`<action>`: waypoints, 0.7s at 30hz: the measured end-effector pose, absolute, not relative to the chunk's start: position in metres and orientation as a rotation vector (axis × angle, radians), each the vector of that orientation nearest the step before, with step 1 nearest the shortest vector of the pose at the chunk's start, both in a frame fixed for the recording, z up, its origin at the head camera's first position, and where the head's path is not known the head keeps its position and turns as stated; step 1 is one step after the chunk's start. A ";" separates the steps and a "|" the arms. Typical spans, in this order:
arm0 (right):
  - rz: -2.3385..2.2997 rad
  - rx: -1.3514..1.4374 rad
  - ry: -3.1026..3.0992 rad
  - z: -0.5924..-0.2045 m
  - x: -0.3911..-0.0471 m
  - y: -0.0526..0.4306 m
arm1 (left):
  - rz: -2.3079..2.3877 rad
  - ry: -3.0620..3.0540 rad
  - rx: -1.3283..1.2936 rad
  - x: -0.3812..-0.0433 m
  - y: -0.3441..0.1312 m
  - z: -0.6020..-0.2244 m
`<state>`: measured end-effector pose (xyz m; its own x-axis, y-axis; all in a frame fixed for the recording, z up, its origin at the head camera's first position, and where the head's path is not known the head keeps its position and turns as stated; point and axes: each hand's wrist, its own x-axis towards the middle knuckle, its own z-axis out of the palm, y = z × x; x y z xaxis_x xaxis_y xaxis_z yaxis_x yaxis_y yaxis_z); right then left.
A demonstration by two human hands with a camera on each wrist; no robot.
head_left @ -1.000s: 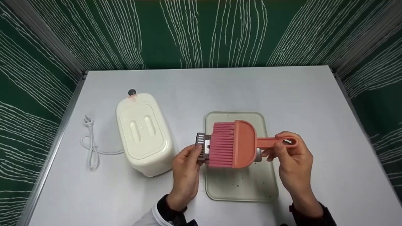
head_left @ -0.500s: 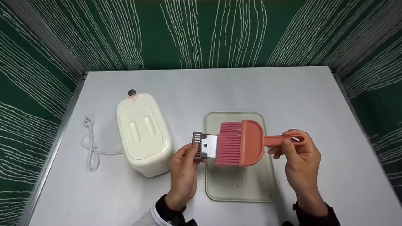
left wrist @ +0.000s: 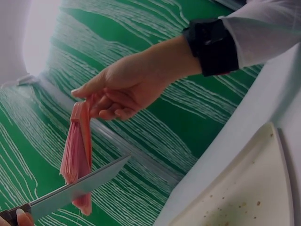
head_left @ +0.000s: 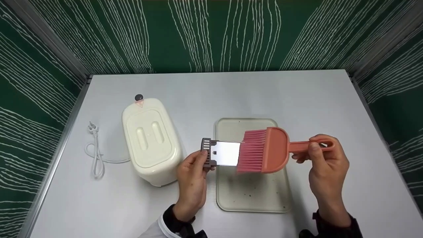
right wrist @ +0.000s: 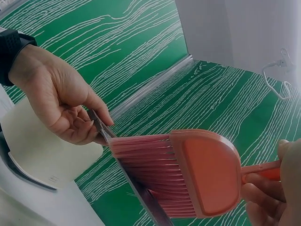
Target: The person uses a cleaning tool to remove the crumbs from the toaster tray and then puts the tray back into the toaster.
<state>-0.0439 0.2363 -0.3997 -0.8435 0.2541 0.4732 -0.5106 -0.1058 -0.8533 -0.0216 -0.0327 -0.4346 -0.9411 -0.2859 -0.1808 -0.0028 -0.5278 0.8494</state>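
Observation:
In the head view my left hand (head_left: 193, 185) pinches the slotted dark end of a flat metal crumb tray (head_left: 228, 153). My right hand (head_left: 330, 180) grips the looped handle of an orange hand brush (head_left: 277, 150). Its pink bristles (head_left: 252, 150) lie over the right part of the crumb tray and hide that end. The right wrist view shows the bristles (right wrist: 146, 165) against the plate's face, their tips near my left fingers. From the left wrist the plate (left wrist: 84, 188) is tilted, the brush hanging from my right hand (left wrist: 136, 87) across it.
Under both hands a pale rectangular tray (head_left: 251, 203) lies on the white table, with small dark crumbs on it. A cream toaster (head_left: 150, 132) stands to the left. Its white cord and plug (head_left: 94, 128) lie farther left. Green patterned walls (head_left: 211, 36) enclose the table.
The right hand has drawn the brush to the right along the crumb tray, uncovering more of its shiny surface. The left hand has shifted slightly left.

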 end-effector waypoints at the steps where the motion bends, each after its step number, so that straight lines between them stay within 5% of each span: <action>1: 1.991 0.281 -1.664 -0.400 -0.044 0.237 | -2.570 -1.429 0.449 -0.022 -0.033 -0.435; 21: 1.934 0.192 -1.607 -0.397 -0.048 0.249 | -2.534 -1.397 0.411 -0.021 -0.034 -0.432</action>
<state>-0.0482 0.2495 -0.3968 -0.8035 0.3572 0.4762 -0.5336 -0.0774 -0.8422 -0.0213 -0.0336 -0.4321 -0.9370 -0.3211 -0.1372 0.0554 -0.5247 0.8495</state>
